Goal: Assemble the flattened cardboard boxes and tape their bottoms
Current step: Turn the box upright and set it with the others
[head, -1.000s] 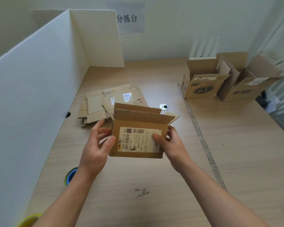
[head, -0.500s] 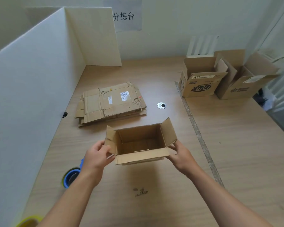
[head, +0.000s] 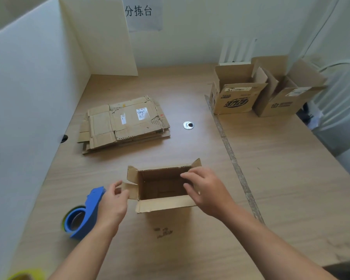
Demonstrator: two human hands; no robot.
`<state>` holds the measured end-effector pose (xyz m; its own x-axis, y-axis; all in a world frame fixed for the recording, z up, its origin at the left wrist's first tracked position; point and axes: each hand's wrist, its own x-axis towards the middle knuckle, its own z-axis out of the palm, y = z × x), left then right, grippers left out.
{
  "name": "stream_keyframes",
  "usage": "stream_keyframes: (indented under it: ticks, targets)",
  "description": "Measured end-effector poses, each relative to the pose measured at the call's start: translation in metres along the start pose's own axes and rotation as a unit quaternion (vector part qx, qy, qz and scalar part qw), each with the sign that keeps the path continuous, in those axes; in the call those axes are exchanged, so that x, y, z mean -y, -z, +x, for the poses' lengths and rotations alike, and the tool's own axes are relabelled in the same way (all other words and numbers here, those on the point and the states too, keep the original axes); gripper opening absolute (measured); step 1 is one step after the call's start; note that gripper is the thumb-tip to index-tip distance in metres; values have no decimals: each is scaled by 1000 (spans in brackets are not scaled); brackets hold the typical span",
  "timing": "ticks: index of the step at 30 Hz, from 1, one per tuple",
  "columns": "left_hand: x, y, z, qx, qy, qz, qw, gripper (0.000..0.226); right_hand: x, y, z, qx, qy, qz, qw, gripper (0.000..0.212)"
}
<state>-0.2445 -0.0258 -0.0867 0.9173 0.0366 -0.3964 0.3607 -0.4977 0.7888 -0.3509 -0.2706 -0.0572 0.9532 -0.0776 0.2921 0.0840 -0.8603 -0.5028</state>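
box [head: 160,175] now down on table [head: 291,178]; wall sign [head: 142,14] reads 分拣台.

L hand [head: 113,205] & R hand [head: 206,193] both bare, w/ bare forearms [head: 271,245] showing to approx. elbows.

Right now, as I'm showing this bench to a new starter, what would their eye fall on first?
First the small open brown cardboard box at the near centre of the wooden table, the left hand pinching its left flap and the right hand curled over its right rim. Next the blue tape dispenser left of it, then the stack of flattened cardboard behind and two assembled brown boxes far right.
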Motion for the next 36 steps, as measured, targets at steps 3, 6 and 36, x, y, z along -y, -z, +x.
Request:
stream_keyframes:
  ticks: [3,6,36]
  targets:
    - [-6,4,-13,-54,-216,156,962,51,2,-8,9,54,22,-42,997,25]
    - [-10,3,-23,-18,-373,244,895,44,-5,-12,21,51,16,-70,996,29]
    - [11,-19,4,84,-381,491,778,60,-63,-66,72,107,-160,-62,979,40]
